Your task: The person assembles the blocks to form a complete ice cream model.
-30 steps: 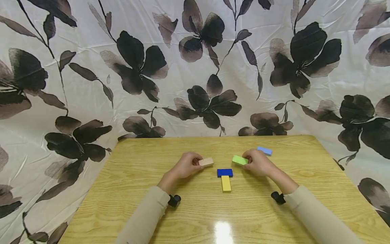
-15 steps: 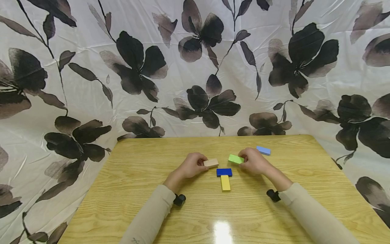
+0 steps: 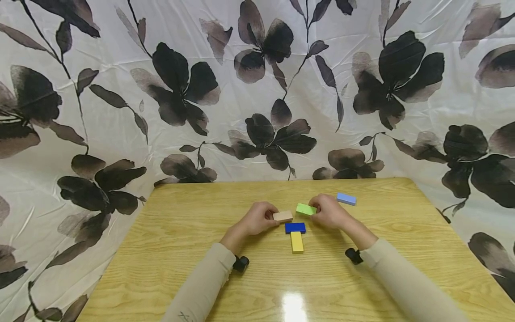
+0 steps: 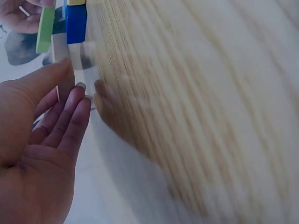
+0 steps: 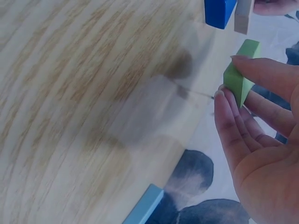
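Observation:
My left hand (image 3: pixel 259 218) pinches a pale wooden block (image 3: pixel 283 216) by its left end, thumb on one face and fingertips on the other. A bright green block (image 3: pixel 305 209) is pinched at its right end by my right hand (image 3: pixel 327 211). The two held blocks point inward with a narrow gap between them, just beyond the dark blue block (image 3: pixel 295 228). That blue block lies crosswise at the far end of a yellow block (image 3: pixel 297 243), forming a T. In the right wrist view, the green block (image 5: pixel 243 70) sits between thumb and fingers.
A light blue block (image 3: pixel 346 199) lies on the wooden table (image 3: pixel 181 250) behind and right of my right hand. A floral cloth (image 3: pixel 257 89) hangs behind the table's far edge. Dark wrist cameras (image 3: pixel 241 264) sit below both sleeves' cuffs.
Both hands have moved inward, bringing the pale wooden block to the right and the green block to the left. The light blue block now shows fully beside the right hand.

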`<state>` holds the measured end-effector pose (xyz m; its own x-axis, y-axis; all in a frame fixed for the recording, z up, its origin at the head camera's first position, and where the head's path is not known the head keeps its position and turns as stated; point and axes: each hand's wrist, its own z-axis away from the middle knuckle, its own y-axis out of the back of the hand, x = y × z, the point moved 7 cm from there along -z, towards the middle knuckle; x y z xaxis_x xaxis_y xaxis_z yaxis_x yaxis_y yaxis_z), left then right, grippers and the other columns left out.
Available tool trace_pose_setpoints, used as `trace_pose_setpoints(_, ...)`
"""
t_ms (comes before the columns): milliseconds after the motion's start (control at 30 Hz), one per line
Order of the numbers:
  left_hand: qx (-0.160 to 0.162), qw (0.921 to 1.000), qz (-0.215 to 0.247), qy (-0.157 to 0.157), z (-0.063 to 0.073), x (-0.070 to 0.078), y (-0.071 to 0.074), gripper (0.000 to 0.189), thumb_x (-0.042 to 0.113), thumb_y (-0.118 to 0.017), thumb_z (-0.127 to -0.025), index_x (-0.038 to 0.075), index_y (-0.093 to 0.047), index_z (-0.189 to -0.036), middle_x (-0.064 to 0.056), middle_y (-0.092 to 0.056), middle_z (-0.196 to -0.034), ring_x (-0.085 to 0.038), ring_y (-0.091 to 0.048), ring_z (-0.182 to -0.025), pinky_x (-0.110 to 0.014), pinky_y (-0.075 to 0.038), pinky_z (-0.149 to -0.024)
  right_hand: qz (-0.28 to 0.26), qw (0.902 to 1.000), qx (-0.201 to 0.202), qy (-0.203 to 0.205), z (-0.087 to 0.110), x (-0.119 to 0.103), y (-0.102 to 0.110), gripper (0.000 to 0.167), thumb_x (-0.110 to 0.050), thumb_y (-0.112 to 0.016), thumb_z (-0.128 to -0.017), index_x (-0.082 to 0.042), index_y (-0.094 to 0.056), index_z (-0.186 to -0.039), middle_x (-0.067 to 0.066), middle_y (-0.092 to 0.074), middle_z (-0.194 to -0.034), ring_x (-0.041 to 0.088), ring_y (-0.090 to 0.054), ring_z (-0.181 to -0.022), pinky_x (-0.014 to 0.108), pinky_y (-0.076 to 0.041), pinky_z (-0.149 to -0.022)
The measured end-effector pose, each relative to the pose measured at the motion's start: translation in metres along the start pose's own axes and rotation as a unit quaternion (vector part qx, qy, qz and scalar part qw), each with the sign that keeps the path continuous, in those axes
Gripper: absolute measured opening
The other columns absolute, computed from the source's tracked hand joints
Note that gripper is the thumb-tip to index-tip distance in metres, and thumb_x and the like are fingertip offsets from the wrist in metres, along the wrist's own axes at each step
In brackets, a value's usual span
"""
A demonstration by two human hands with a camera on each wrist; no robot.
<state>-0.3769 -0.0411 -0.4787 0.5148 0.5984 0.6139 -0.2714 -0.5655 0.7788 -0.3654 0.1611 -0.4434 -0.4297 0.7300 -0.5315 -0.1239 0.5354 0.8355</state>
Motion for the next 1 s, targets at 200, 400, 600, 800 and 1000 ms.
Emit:
trace_pose_setpoints(200, -0.009, 0.9999, 0.005, 0.007, -0.003, 0.001, -0.002, 0.025, 0.009, -0.080, -0.090, -0.001, -0.073, -0.112, -0.009, -0.068, -0.097, -0.011, -0.061, -0.079, -0.025, -0.053, -0.072, 0.007, 0.9999, 0.007, -0.006, -0.007, 0.001, -0.003, 0.022, 0.004, -0.077, -0.079, 0.004, -0.074, -0.101, 0.010, -0.065, -0.086, 0.017, -0.053, -0.071, 0.033, -0.045, -0.067)
trace_pose_setpoints(400, -0.013, 0.9999, 0.009, 0.003, -0.007, 0.001, -0.005, 0.025, 0.009, -0.080, -0.090, -0.001, -0.073, -0.112, -0.010, -0.069, -0.098, -0.010, -0.063, -0.079, -0.023, -0.053, -0.072, 0.007, 1.0000, 0.000, -0.005, -0.012, 0.001, -0.006, 0.025, 0.006, -0.076, -0.080, 0.007, -0.073, -0.104, 0.014, -0.068, -0.091, 0.018, -0.057, -0.072, 0.035, -0.049, -0.069)
trace_pose_setpoints(600, -0.016, 0.9998, 0.008, -0.010, -0.010, 0.000, -0.010, 0.021, 0.009, -0.081, -0.089, 0.000, -0.074, -0.108, -0.006, -0.068, -0.093, -0.008, -0.061, -0.076, -0.022, -0.052, -0.070, 0.018, 0.9998, -0.003, 0.001, -0.016, 0.003, -0.010, 0.024, 0.004, -0.077, -0.080, 0.009, -0.073, -0.104, 0.014, -0.068, -0.092, 0.018, -0.057, -0.073, 0.035, -0.050, -0.069)
trace_pose_setpoints(800, -0.022, 0.9996, 0.012, -0.013, -0.010, 0.000, -0.013, 0.020, 0.010, -0.080, -0.090, 0.001, -0.074, -0.108, -0.007, -0.068, -0.092, -0.008, -0.059, -0.074, -0.023, -0.052, -0.068, 0.021, 0.9997, -0.009, -0.002, -0.020, 0.005, -0.016, 0.028, 0.002, -0.078, -0.082, 0.009, -0.072, -0.109, 0.015, -0.067, -0.094, 0.019, -0.057, -0.076, 0.038, -0.051, -0.073)
trace_pose_setpoints(1000, -0.029, 0.9993, 0.018, -0.012, -0.010, 0.003, -0.014, 0.021, 0.008, -0.079, -0.091, -0.001, -0.074, -0.109, -0.010, -0.069, -0.094, -0.009, -0.059, -0.075, -0.023, -0.052, -0.068, 0.023, 0.9994, -0.027, -0.003, -0.023, 0.004, -0.022, 0.029, 0.003, -0.077, -0.085, 0.008, -0.072, -0.113, 0.015, -0.067, -0.096, 0.018, -0.056, -0.076, 0.037, -0.051, -0.073)
